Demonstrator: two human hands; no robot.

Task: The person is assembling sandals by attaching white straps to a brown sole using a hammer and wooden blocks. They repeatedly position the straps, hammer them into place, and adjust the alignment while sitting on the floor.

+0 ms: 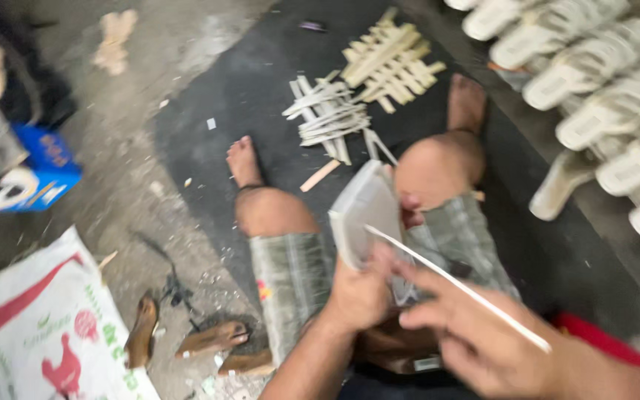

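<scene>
Left hand (361,292): gripping the lower edge of a pale flat sole piece (364,215), fingers curled and pressed together around it; the piece is standing tilted between the knees, just above the hand at 12 o'clock.

Right hand (483,337): pinching a thin white strip (457,285) between thumb and fingers; the strip is running from the sole piece out to 4 o'clock, its upper end touching or overlapping the piece. The view is blurring the fingertips.

Lying at 12 o'clock on the dark mat (253,89): a pile of white strips (327,115) and, beyond it, a pile of tan strips (390,63).

Sitting at 2 o'clock: rows of pale sandals (601,89).

Lying at 8 o'clock: a printed white sack (46,326); at 10 o'clock, a blue box (35,178).
</scene>
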